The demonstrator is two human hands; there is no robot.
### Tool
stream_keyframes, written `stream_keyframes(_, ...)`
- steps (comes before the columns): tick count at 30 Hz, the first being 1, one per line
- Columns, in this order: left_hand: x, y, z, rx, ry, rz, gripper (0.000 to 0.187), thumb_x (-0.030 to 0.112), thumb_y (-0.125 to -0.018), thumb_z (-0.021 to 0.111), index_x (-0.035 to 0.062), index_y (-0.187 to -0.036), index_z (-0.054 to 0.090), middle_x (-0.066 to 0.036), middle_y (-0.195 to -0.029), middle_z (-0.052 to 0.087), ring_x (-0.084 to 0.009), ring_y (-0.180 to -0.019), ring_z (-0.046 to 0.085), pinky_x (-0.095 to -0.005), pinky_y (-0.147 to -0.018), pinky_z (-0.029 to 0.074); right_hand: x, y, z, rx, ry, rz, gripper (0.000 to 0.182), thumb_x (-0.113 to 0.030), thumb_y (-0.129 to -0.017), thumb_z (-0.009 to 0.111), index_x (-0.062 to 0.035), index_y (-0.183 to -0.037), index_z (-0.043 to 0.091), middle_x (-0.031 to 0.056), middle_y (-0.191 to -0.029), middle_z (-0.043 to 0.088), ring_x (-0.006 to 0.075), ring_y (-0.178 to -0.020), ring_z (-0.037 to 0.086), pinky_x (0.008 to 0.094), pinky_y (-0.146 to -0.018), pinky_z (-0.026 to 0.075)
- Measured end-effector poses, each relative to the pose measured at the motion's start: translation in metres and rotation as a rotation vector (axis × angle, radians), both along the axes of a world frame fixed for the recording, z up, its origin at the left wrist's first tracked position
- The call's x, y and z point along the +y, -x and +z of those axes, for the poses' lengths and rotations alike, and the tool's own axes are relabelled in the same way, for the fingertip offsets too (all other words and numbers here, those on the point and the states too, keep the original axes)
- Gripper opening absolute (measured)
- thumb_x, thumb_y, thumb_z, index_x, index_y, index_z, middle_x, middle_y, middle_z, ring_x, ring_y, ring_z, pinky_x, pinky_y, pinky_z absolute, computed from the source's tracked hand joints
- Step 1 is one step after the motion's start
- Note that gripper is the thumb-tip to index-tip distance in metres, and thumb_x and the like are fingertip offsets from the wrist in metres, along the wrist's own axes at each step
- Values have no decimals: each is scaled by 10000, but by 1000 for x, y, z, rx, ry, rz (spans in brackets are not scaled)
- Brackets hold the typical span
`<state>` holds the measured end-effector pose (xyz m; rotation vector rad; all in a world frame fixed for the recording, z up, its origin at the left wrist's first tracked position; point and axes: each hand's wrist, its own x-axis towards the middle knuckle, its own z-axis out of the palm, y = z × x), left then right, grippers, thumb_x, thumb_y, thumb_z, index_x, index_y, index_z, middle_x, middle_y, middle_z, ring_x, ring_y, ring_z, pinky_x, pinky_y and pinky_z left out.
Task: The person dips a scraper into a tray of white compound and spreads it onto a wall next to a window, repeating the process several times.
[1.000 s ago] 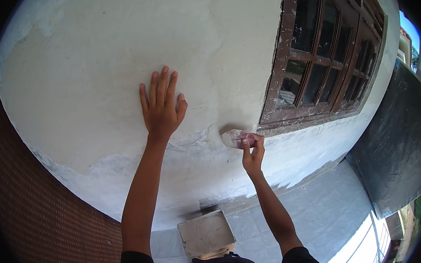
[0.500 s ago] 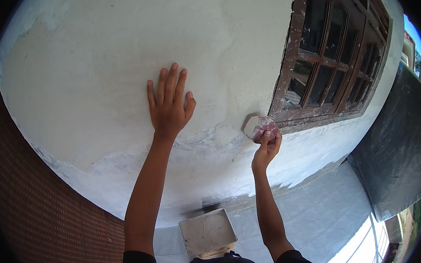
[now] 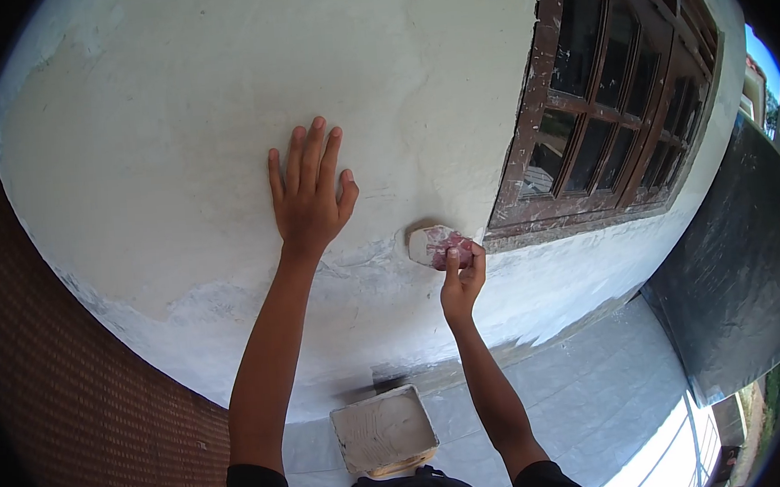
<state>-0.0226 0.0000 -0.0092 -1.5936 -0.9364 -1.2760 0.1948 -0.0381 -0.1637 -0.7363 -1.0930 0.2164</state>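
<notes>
My left hand lies flat on the pale wall, its fingers stretched upward and spread a little. My right hand pinches a wide paintbrush between thumb and fingers. The brush has a red, white-smeared grip and a pale end that points left against the wall. It sits just left of the lower corner of the brown window frame. Below the hands, close to my body, stands a paint tray holding beige paint with ridged marks in it.
A grey sheet covers the ground along the wall's foot. At the right hangs a dark tarp. A brown woven surface runs down the left side. Bare, rougher patches show along the lower wall.
My right hand has moved left along the wall with the paintbrush, away from the window frame's corner. My left hand stays flat in nearly the same place.
</notes>
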Motion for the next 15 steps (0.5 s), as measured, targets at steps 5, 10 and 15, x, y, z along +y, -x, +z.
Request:
stream_keyframes(5, 0, 1, 1, 4, -8, 10, 526, 221, -883, 557, 141, -1395, 467, -52, -1483, 423, -255, -1391, 358, -534, -1149, 204, 6, 1, 10, 184, 23, -125, 230, -97, -958, 584, -1, -1156, 519, 109, -1056, 586, 160, -928, 558, 300, -780, 472)
stream_keyframes(10, 0, 2, 1, 3, 4, 10, 527, 222, -883, 559, 141, -1396, 466, -53, -1485, 419, -255, -1395, 349, -538, -1149, 200, -7, 11, 18, 292, -37, 18, 215, -89, -977, 559, -6, -1165, 498, 62, -1017, 576, 116, -928, 543, 272, -793, 466)
stream_keyframes(15, -1, 0, 0, 3, 8, 5, 527, 224, -882, 559, 142, -1394, 468, -52, -1489, 415, -252, -1399, 340, -540, -1147, 198, 2, 8, 12, 120, 54, -143, 247, -120, -962, 585, 6, -1163, 515, 92, -1034, 575, 140, -904, 556, 276, -782, 473)
